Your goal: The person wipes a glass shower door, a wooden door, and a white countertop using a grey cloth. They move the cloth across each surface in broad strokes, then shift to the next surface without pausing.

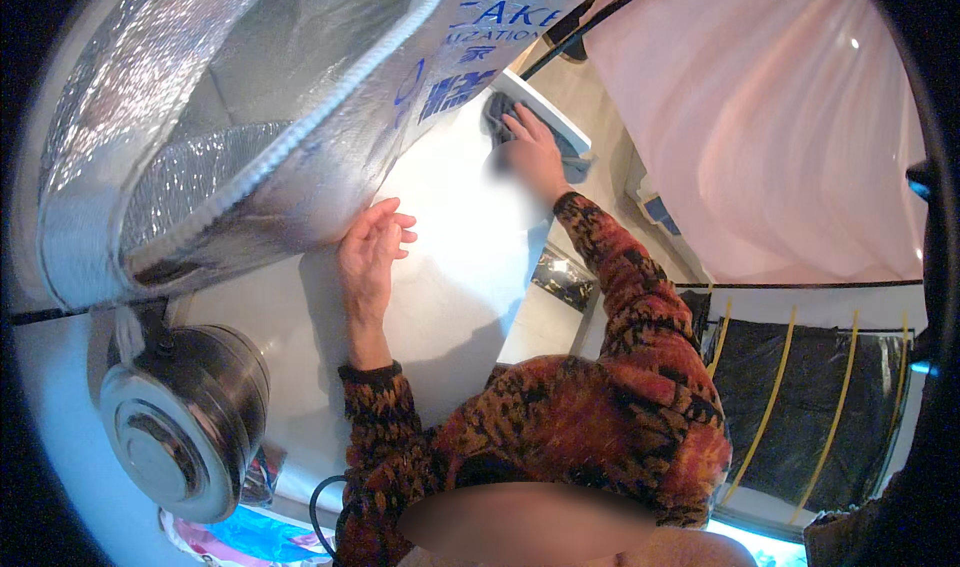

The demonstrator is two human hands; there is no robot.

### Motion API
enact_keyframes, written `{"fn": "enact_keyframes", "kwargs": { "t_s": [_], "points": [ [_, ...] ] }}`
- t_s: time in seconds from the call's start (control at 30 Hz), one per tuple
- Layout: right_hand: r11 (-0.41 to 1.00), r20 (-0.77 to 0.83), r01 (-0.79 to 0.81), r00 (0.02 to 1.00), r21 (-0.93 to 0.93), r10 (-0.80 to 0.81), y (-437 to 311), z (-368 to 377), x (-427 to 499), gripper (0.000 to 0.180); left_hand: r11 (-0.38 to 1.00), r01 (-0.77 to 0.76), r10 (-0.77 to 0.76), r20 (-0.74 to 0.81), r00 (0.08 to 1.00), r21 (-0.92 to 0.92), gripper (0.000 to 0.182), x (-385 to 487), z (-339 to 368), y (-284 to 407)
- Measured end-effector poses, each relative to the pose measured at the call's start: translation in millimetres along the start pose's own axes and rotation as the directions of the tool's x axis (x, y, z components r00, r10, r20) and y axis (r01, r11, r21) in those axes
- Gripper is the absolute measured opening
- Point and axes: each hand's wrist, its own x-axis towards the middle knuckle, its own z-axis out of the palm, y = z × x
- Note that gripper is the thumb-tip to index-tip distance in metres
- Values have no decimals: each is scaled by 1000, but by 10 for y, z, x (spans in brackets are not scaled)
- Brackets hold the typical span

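A dark grey cloth lies at the far right end of the white tabletop, beside a raised white edge. My right hand rests on this cloth with fingers stretched out; part of the hand is blurred. Nearer the middle, my left hand is raised over the table, its fingers loosely curled and apart, nothing seen in them. Its fingertips are close to the lower edge of a large silver insulated bag, which bears blue writing and has a zip along its opening. Whether they touch cannot be told.
At the lower left stands a round metal vessel with a lid, near a colourful plastic package. A pink curtain hangs at the right. Below it is a dark panel with yellow strips. A drawer-like unit sits beside the table.
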Motion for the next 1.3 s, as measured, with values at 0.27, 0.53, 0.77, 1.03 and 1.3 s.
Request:
{"fn": "enact_keyframes", "kwargs": {
  "t_s": [0.27, 0.53, 0.77, 1.03, 1.3],
  "points": [
    [935, 13, 294, 953, 199, -303, -1025, 112, -198, 49, 998, 11, -9, 31, 999, -55, 36, 29, -19, -49],
    [884, 239, 375, 864, 281, -442, -811, -211, -837, 56, 999, -1, 2, 19, 1000, -42, 36, 29, -41, -78],
    [1000, 17, -29, 999, -12, 29, 35, -23, -77, 47, 1000, 23, -23, -7, 1000, 21, 35, 41, 9, -65],
    [940, 48, 285, 953, 188, -299, -1088, 57, -382, 51, 1000, 23, -24, 15, 1000, 21, 36, 30, -14, -60],
    [840, 262, 417, 817, 346, -514, -908, -289, -1051, 59, 999, 52, -51, -16, 999, 16, 34, 3, -10, -22]
  ]
}}
